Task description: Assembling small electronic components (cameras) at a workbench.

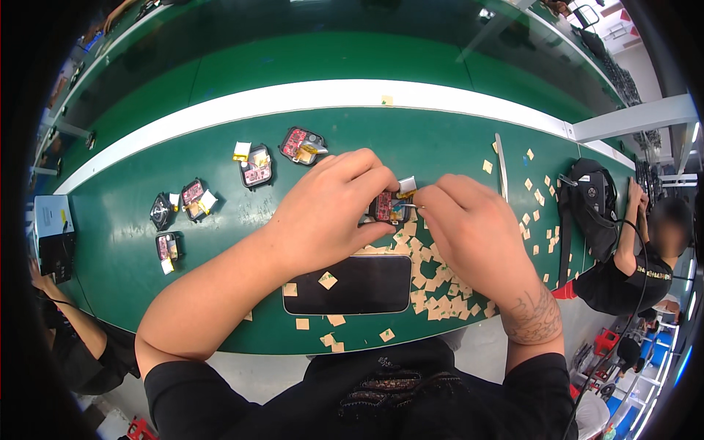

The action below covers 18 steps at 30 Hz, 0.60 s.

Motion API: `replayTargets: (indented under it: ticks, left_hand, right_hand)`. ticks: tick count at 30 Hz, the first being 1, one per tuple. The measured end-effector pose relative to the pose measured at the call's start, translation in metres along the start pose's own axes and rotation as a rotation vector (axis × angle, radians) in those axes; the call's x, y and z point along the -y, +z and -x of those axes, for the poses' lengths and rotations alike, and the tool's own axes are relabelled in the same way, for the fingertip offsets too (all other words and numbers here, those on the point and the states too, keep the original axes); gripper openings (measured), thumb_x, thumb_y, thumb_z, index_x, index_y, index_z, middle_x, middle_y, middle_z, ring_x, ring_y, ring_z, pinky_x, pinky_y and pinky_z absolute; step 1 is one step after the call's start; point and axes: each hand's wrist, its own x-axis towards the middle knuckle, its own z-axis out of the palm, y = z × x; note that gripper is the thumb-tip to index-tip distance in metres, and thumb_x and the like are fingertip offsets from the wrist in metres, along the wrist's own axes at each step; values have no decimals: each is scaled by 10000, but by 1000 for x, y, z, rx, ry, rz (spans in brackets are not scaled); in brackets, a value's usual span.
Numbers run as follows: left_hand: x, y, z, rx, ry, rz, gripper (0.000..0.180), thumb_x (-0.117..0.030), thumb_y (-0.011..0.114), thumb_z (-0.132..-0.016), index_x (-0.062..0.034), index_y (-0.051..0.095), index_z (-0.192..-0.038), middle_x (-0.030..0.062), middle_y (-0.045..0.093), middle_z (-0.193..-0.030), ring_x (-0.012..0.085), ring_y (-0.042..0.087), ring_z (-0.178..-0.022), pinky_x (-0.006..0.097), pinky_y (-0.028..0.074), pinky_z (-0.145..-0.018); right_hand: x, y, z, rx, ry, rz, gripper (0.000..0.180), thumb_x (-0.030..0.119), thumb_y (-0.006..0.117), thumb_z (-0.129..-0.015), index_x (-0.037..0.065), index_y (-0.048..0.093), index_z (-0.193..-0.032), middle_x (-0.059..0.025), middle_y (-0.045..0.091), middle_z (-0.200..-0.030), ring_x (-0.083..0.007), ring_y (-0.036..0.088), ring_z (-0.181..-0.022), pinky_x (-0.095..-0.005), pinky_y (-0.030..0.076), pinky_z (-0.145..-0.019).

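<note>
Between the fingers of the left hand (341,194) and those of the right hand (469,227), an open casing (372,213) with a red circuit board (383,207) is held over the green desk (455,139). The left thumb and forefinger are closed on opposite edges of the casing; the right fingers are pinched together on a slim metal tool (412,206). Its tip reaches over the board; contact is too small to confirm. A white battery (406,184) sits at the casing's far side, just beside the right fingertips. Nearer the wearer than the fingers lie a dark phone (367,292) and scattered tan squares (440,301); well left of the left fingers are further opened units (257,167). The step in hand is judged to be fine work inside the casing. The next move calls for a firm left hold, a controlled tool tip and the battery kept clear.
</note>
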Motion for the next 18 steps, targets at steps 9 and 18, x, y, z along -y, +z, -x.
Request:
replayTargets:
  ticks: [9, 18]
  left_hand:
    - [0, 0, 1, 21, -15, 15, 506, -103, 944, -707, -69, 684, -1140, 98, 663, -1079, 337, 667, -1041, 425, 523, -904]
    - [1, 1, 1, 1, 3, 3, 500, -99, 942, -715, -75, 689, -1146, 91, 666, -1090, 322, 667, -1028, 416, 532, -878]
  right_hand:
    - [-4, -6, 1, 99, 54, -100, 137, 37, 741, -910, 56, 680, -1031, -115, 649, -938, -365, 684, -882, -463, 554, -741]
    - [-2, -3, -1, 120, 60, -109, 129, 33, 736, -913, 53, 676, -1026, -121, 647, -938, -376, 685, -882, -468, 550, -733]
